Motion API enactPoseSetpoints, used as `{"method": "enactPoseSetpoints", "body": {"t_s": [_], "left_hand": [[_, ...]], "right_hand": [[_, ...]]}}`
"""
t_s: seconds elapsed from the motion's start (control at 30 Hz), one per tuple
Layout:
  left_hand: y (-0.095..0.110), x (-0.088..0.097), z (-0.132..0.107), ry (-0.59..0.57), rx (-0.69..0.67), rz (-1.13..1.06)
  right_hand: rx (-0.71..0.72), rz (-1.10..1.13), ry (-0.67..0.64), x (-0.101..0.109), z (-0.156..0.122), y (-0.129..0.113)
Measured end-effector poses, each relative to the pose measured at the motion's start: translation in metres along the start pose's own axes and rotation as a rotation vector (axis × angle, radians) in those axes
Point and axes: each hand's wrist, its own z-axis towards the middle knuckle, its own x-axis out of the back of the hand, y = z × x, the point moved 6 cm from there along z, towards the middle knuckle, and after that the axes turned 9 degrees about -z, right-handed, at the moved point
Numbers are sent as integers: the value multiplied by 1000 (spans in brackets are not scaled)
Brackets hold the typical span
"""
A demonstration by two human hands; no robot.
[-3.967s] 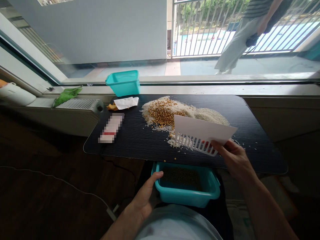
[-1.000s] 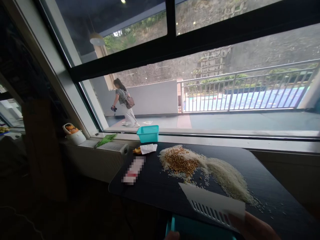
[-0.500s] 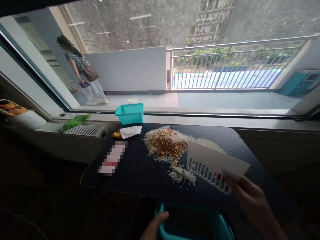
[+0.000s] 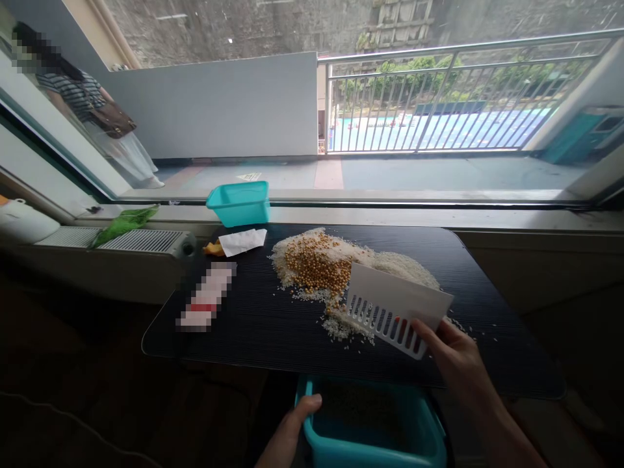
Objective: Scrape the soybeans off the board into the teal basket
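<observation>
My right hand (image 4: 455, 348) grips a white slotted plastic scraper (image 4: 404, 292) by its right end, thumb in front. The scraper's slotted edge points down over the table, just in front of the pile. That pile mixes white rice (image 4: 407, 270) with yellow beans (image 4: 314, 263), and loose grains are scattered around it. My left hand (image 4: 292, 429) is closed on the left rim of a teal plastic basin (image 4: 377, 452) below the table's near edge. The basin's inside is dark, and its contents are hard to make out.
Another teal basin (image 4: 241, 203) stands at the table's back left by the window. Near it on the black table (image 4: 263, 325) lie a white paper (image 4: 242, 242) and a blurred pinkish packet (image 4: 207, 296). A green leaf (image 4: 127, 224) rests on the radiator (image 4: 151, 244). A person (image 4: 92, 107) is outside the window.
My right hand and the scraper have moved slightly left and toward the pile. My left hand stays on the basin rim. The view has shifted, and the person outside appears farther left.
</observation>
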Motion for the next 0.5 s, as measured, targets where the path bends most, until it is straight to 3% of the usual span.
{"method": "enactPoseSetpoints", "body": {"t_s": [0.17,0.33,0.5], "left_hand": [[3,0,-1,44,-57,-26],[-8,-22,-16,-7,143,-48],[-7,-34,-28,-34,221,-56]], "right_hand": [[53,37,-46,-18,5,-7],[102,-4,16,-12,12,-10],[168,-87,17,-11,7,-18]]}}
